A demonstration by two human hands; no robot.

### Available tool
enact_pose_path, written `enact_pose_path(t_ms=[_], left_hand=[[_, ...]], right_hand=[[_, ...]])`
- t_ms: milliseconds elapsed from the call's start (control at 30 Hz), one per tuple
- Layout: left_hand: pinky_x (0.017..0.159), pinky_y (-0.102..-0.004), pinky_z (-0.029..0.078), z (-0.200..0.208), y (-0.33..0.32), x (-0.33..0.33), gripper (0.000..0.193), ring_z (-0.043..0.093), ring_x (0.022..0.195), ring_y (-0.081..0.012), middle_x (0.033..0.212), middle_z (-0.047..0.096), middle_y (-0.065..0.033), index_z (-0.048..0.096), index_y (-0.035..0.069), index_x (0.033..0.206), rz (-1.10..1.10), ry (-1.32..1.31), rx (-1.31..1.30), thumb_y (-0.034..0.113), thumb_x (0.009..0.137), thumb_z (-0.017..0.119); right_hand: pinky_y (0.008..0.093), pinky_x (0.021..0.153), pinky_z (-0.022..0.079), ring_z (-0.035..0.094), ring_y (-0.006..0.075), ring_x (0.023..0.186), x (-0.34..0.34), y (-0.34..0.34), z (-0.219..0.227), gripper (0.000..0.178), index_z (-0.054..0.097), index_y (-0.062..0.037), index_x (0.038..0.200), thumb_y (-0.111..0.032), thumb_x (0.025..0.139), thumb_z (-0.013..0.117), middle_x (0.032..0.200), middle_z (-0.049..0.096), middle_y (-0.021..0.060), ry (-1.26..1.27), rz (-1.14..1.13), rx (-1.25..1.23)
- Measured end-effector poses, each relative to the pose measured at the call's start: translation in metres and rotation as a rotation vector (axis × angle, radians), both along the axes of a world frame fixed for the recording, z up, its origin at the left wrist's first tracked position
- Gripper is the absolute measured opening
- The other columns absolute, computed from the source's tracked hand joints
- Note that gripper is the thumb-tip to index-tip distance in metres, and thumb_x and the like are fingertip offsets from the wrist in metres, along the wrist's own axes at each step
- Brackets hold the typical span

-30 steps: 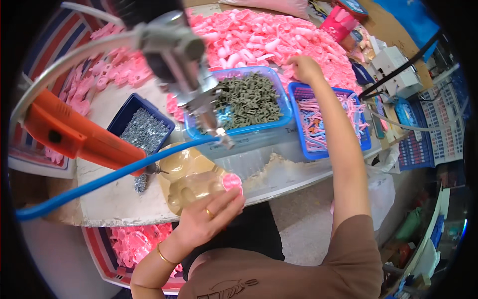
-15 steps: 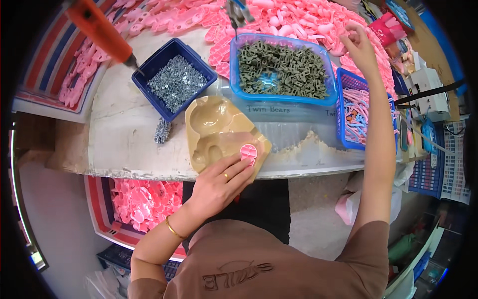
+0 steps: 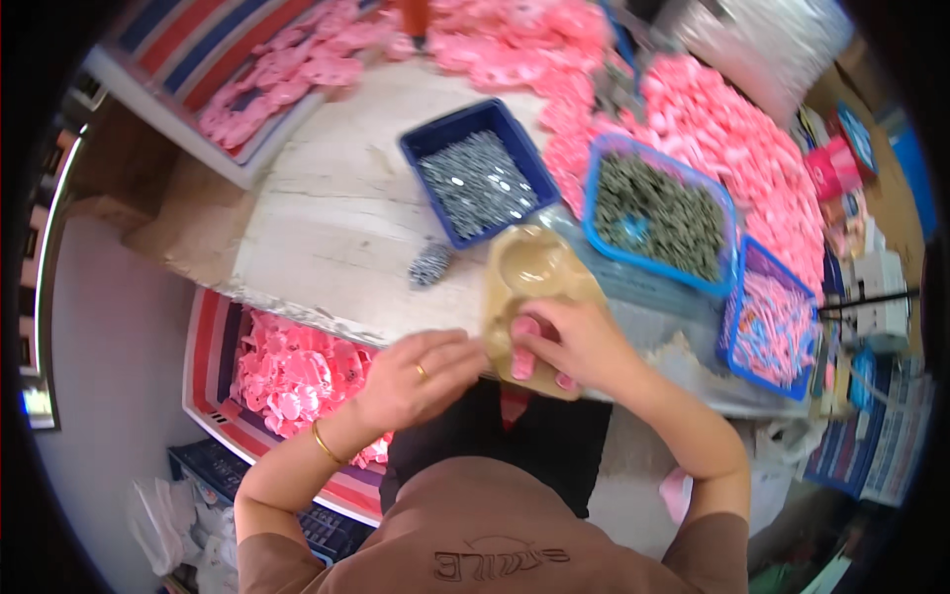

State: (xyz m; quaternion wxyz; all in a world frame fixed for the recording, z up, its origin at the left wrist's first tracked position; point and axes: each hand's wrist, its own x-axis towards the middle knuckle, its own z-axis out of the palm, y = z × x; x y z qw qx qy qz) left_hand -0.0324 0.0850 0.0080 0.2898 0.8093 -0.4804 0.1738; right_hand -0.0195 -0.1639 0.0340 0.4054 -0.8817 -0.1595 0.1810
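Note:
A tan moulded tray (image 3: pixel 529 265) with round hollows lies at the near edge of the white worktable (image 3: pixel 336 223). My right hand (image 3: pixel 574 342) rests on the tray's near end, fingers pressing on a small pink plastic piece (image 3: pixel 522 361) in the tray. My left hand (image 3: pixel 426 371), with a ring and a bangle, sits at the tray's left edge, fingers curled toward it; whether it grips anything is hidden.
Behind the tray stand a dark blue bin of silvery screws (image 3: pixel 480 183), a light blue bin of dark small parts (image 3: pixel 658 213) and a blue bin of pink parts (image 3: pixel 777 332). Heaps of pink plastic pieces (image 3: pixel 712 129) cover the far table; more fill a striped bag (image 3: pixel 292 376) below.
My right hand came back from the far bins and now lies on the tray's near end. My left hand shifted from the tray's top to its left edge. The view tilted down.

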Motion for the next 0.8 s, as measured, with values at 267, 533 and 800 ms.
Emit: enact_pose_path(t_ms=[267,533,800], left_hand=[[0.091,-0.0387,0.050,-0.034,0.096,0.170,0.028,0.064,0.102,-0.0334,0.118,0.065,-0.0128,0.061,0.005,0.119,0.624,0.203,-0.102,0.012,0.091,0.062],[0.099,-0.0416,0.047,-0.056,0.105,0.350,0.045,0.057,0.116,-0.0378,0.136,0.055,-0.0153,0.046,0.007,0.137,0.937,-0.148,0.230,0.015,0.094,0.053],[0.082,-0.0429,0.052,-0.060,0.101,0.306,0.019,0.064,0.093,-0.0329,0.098,0.068,-0.0159,0.064,0.005,0.102,0.811,-0.051,0.370,0.014,0.086,0.061]], right_hand=[[0.0244,0.056,0.052,0.068,0.0122,0.062,0.008,-0.015,0.013,0.021,0.066,-0.0014,0.108,-0.015,0.091,0.068,0.074,0.069,0.0077,0.098,-0.138,-0.032],[0.0245,0.058,0.053,0.068,0.0103,0.067,-0.001,-0.015,-0.001,0.016,0.065,0.0011,0.107,-0.008,0.094,0.063,0.080,0.069,0.0062,0.123,-0.191,0.109],[0.0242,0.059,0.053,0.069,0.0116,0.069,0.000,-0.016,-0.004,0.016,0.065,0.0015,0.106,-0.009,0.095,0.063,0.082,0.070,0.0061,0.224,-0.227,0.125]])
